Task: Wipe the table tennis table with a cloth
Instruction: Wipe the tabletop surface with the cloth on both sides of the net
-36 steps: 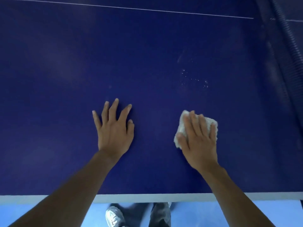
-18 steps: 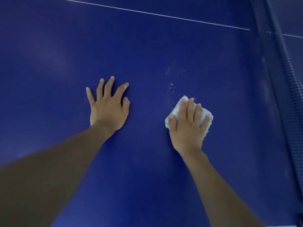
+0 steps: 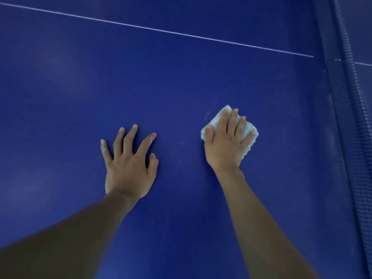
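Right hand point(image 3: 225, 146) is pressing cloth point(image 3: 215, 121) onto table point(image 3: 181, 87), fingers straight. Left hand point(image 3: 128, 168) is resting flat, fingers splayed.

the right grip point(image 3: 225, 147) lies palm down on a small white terry cloth point(image 3: 250, 129), its fingers stretched across the top and pressing it flat against the dark blue surface point(image 3: 181, 83). the left grip point(image 3: 129, 170) rests flat on the bare surface beside it, fingers spread, apart from the cloth. a thin white line point(image 3: 161, 30) crosses the far part of the surface, and a blue net point(image 3: 351, 117) runs down the right side.
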